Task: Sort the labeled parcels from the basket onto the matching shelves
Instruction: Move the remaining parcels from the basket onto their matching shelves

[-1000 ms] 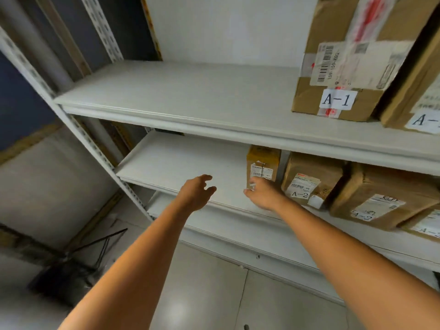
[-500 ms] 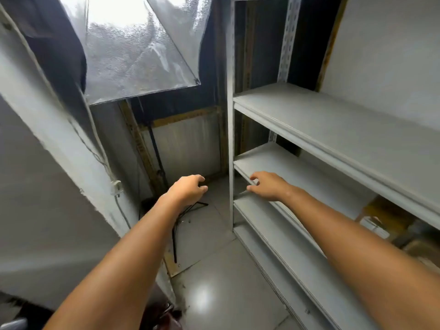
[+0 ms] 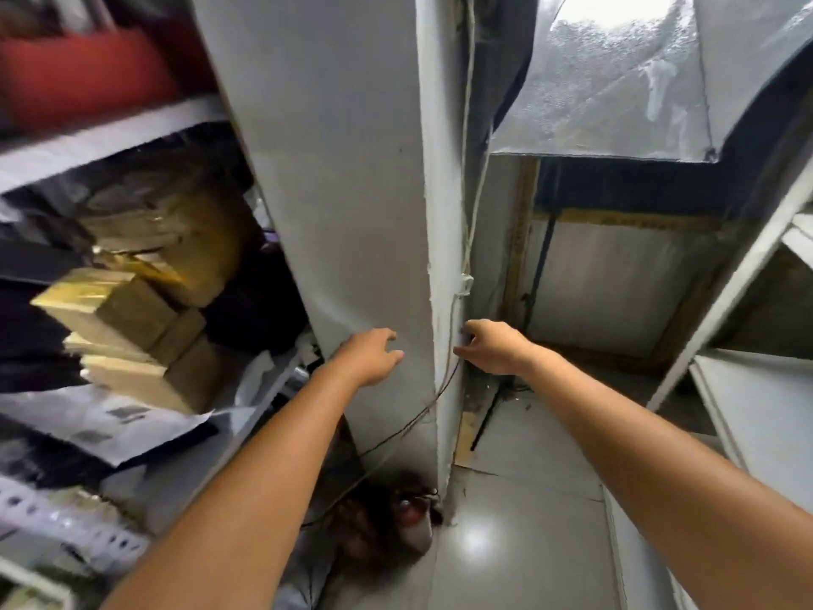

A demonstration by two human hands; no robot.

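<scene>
Cardboard parcels (image 3: 132,319) lie blurred at far left, labels unreadable; left grip (image 3: 367,356) and right grip (image 3: 495,347) hang released.

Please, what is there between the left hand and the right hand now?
In the head view, the edge of the white panel stands between the left hand and the right hand, with a thin cord running down it.

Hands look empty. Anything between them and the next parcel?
Cannot tell: no basket is in view. The left hand and right hand reach empty toward a white panel straight ahead; blurred brown boxes sit on shelves left of it.
</scene>
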